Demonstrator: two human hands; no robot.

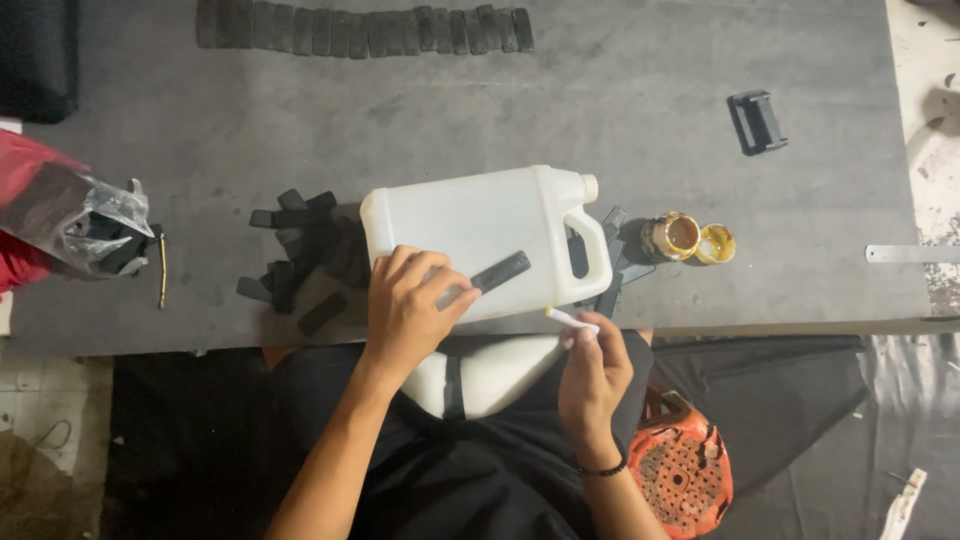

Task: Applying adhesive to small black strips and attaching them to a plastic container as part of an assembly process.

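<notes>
Left hand [405,310] pins a black strip [497,272] flat on the white jug [480,240] at frame centre; right hand [593,372] pinches a small white stick [571,318] just below. The strip may slide on smooth plastic; the open glue pot [673,236] at centre right could tip.

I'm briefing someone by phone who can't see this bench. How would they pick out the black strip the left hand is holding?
Find the big white plastic jug lying on its side at the near edge of the grey table. On its flat upper face lies one black strip, pinned at its left end by the left hand. The other black pieces lie piled on the table beside the jug; only this one rests alone on white plastic.
</notes>
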